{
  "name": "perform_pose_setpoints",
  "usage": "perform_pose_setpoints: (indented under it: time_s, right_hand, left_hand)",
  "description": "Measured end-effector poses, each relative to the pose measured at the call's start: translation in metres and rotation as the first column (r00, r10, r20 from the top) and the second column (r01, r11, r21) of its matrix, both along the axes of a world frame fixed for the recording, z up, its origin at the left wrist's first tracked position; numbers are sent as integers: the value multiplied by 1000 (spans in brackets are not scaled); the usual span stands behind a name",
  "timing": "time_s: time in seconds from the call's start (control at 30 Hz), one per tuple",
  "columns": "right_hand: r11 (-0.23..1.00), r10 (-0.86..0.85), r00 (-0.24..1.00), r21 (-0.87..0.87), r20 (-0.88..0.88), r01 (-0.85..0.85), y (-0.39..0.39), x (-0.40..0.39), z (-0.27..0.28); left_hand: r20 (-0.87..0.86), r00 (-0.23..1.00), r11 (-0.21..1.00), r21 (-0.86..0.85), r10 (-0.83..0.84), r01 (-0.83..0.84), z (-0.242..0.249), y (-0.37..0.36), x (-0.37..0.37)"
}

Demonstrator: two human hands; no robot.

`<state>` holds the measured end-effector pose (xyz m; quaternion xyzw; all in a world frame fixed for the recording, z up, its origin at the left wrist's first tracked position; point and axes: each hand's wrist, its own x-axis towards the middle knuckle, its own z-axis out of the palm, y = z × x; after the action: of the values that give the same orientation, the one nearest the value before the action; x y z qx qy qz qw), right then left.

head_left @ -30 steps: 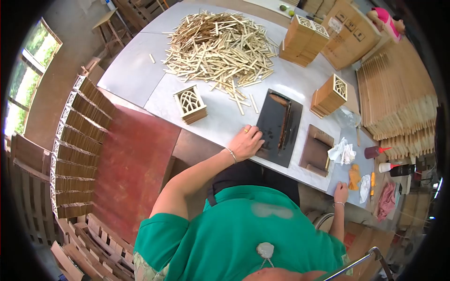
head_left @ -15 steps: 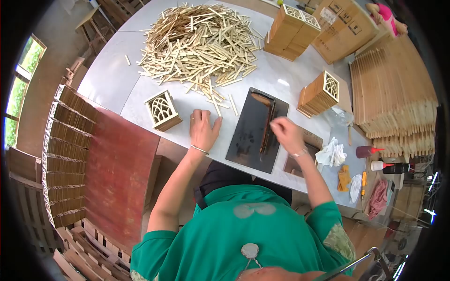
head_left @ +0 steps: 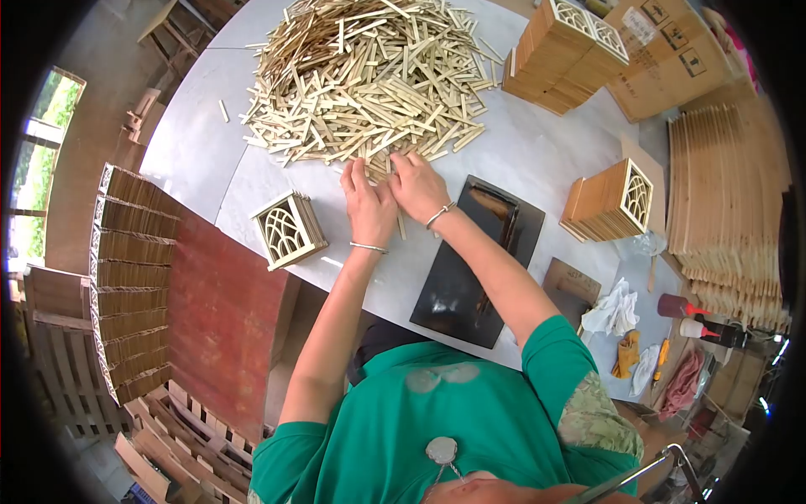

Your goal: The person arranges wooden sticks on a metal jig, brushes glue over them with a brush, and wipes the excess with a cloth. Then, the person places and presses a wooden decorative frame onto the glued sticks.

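Observation:
Side by side at the front edge of a heap of thin wooden sticks (head_left: 369, 84) are both of my hands. My left hand (head_left: 369, 202) has its fingers bent over a few sticks; what its fingertips hold, if anything, is too small to tell. Touching the sticks just beside it, my right hand (head_left: 417, 189) has its fingertips drawn together, their contents hidden. A black board (head_left: 449, 281) with a dark wet-looking strip lies to the right, under my right forearm. To the left stands a stack of small arched lattice panels (head_left: 285, 228).
Bundled lattice panels (head_left: 609, 200) and a taller bundle (head_left: 558, 63) stand right, near a cardboard box (head_left: 672, 63). White cloth (head_left: 613, 309), an orange glove (head_left: 626, 353) and a red bottle (head_left: 676, 306) lie front right. Left is a reddish board (head_left: 222, 328) beside stacked panels (head_left: 134, 286).
My right hand has moved from the black board left and up to the sticks. My left hand has moved slightly forward to them. The view has shifted a little.

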<state>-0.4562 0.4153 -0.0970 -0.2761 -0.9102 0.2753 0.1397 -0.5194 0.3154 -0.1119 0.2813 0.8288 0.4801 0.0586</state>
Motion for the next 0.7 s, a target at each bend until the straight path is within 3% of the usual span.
perform_pose_setpoints:
  time_s: [0.07, 0.13, 0.2, 0.27, 0.33, 0.4, 0.47, 0.57, 0.6, 0.67, 0.7]
  right_hand:
    - [991, -77, 997, -110, 7, 77, -5, -2, -1]
    - [983, -43, 998, -181, -36, 36, 1, -1, -12]
    - [936, -28, 994, -351, -104, -10, 2, 4, -7]
    - [936, -7, 999, -353, -52, -12, 3, 8, 6]
    - [936, -39, 999, -351, -38, 23, -1, 16, 3]
    - [919, -9, 999, -393, -34, -6, 1, 34, 8]
    - [874, 72, 997, -481, -7, -66, 2, 63, 34]
    - [807, 155, 988, -574, -22, -140, 11, 108, 30]
    - [873, 93, 994, -474, -65, -112, 10, 123, 28]
    - [983, -12, 993, -183, -119, -10, 7, 151, 27]
    - [973, -76, 980, -229, -181, 33, 6, 164, 28]
  left_hand:
    - [-54, 999, 1000, -25, 6, -7, -5, 0, 1]
    - [181, 983, 1000, 3, -22, 22, 5, -5, 6]
    - [175, 985, 1000, -8, 0, 2, 11, -7, 15]
    - [547, 831, 985, 171, -95, 0, 5, -10, 20]
    - [530, 837, 980, 198, -135, 32, 15, -13, 31]
    - [697, 671, 943, 332, -251, 8, 37, -18, 50]
    - [694, 640, 935, 333, -331, 123, 60, -29, 68]
    - [711, 580, 918, 317, -397, 240, 66, -50, 91]
    - [708, 576, 913, 306, -408, 270, 63, -57, 94]
    - [505, 761, 913, 201, -407, 355, 52, -72, 94]
    - [327, 848, 907, 87, -417, 412, 52, -82, 91]
